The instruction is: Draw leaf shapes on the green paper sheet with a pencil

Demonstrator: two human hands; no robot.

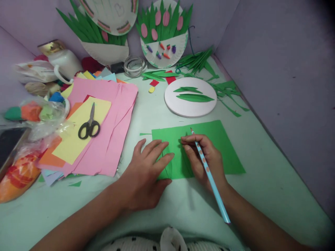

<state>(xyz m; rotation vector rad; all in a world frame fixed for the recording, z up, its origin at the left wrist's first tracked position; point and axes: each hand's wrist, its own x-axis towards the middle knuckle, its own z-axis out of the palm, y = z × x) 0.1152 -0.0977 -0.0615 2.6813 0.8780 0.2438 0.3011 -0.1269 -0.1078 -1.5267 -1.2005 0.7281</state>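
A green paper sheet [230, 153] lies on the pale green table in front of me. My left hand [149, 170] rests on its left part with fingers spread, beside a curved pencil line and a narrow strip at the left edge. Over the middle of the sheet, my right hand [205, 157] grips a light blue dotted pencil [211, 181]. The pencil's tip points away from me, and its other end reaches down past my wrist. Behind the sheet, a white oval disc [191, 108] carries cut green leaf shapes [195, 98].
Black-handled scissors [90, 125] lie on yellow paper over pink sheets [117, 139] at left. Bags of clay [23, 170] and a phone [12, 146] sit further left. Decorated paper plates [164, 50] lean on the wall. Green scraps [227, 90] lie back right.
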